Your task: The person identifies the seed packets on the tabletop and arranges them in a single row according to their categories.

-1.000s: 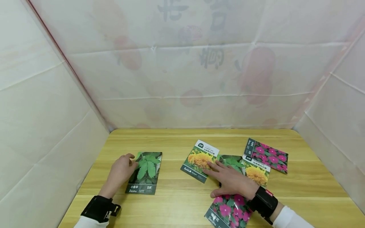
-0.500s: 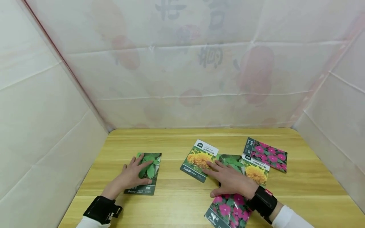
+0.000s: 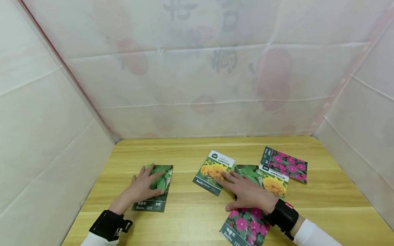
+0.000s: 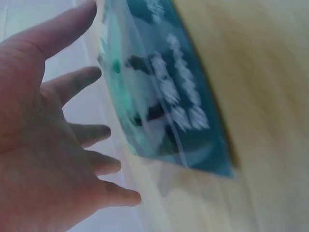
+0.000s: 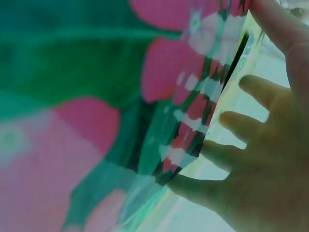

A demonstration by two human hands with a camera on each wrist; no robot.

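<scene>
— At 9 o'clock on the table (image 3: 184, 225), what's under the left hand (image 3: 141, 188)?

— Near leaf packet (image 3: 161, 184), lying flat. Fingers spread over it, nothing pinched. Can't tell from my end whether they press or just hover (left wrist view is blurry).

— And the right hand (image 3: 247, 193)?

— Over at 3 o'clock, also spread, no clench, no grasp. Fingertips reach over the first yellow-flower packet (image 3: 213, 171); firm contact I can't confirm.

— Give me the bunch, clock centred on that hand.

— First yellow-flower packet at 10. Second leaf packet (image 3: 250, 172) at 12, partly hidden by the hand. Second yellow-flower packet (image 3: 274, 186) at 2, right beside it. Upper pink-flower packet (image 3: 287, 165) between 1 and 2, farther out, meeting the second yellow-flower packet's top end. Lower pink-flower packet (image 3: 244, 225) at 6, its far end by the thumb and palm.

— So six. How far along?

— My read: early. Three prints, two of each. One leaf packet lies well apart from the rest; that's the only separation I'd count as done. Its twin sits in the bunch. The two pinks are apart, and the yellows have a leaf packet between them.

— Left to do?

— I'd say the other five: bunched, at mixed angles, nothing stacked or squared up. With neither hand gripping, I'd log zero packets lifted.
</scene>
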